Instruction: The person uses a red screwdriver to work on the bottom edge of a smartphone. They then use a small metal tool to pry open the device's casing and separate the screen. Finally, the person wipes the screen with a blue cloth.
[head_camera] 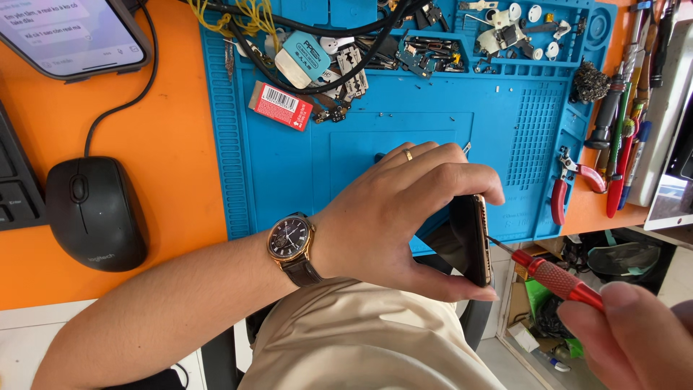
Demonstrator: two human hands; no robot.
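— What is held by the left hand [393, 217]?

— A dark smartphone [473, 238] with a gold-coloured frame is gripped on edge, the fingers curled over its far end and the thumb pressed under its near end. It is held in the air just off the near edge of the blue work mat [404, 144], above the lap.

— And the right hand [628, 339]?

— It is closed around the red knurled handle of a small screwdriver [556, 278], at the lower right. The thin tip is set against the right-hand edge of the smartphone.

— What is worn on the left arm?

— A wristwatch [290, 240] with a dark dial and brown strap is seen at the wrist, and a ring on one finger.

— What is spread over the mat?

— Small parts, cables and a red-and-white box [281, 105] are gathered at its far side. Red-handled pliers [570, 184] are laid at its right edge, with a row of tools further right.

— And to the left?

— A black mouse [96, 213] is placed on the orange tabletop [166, 144], and a second phone [72, 32] with a lit screen is seen at the far left corner.
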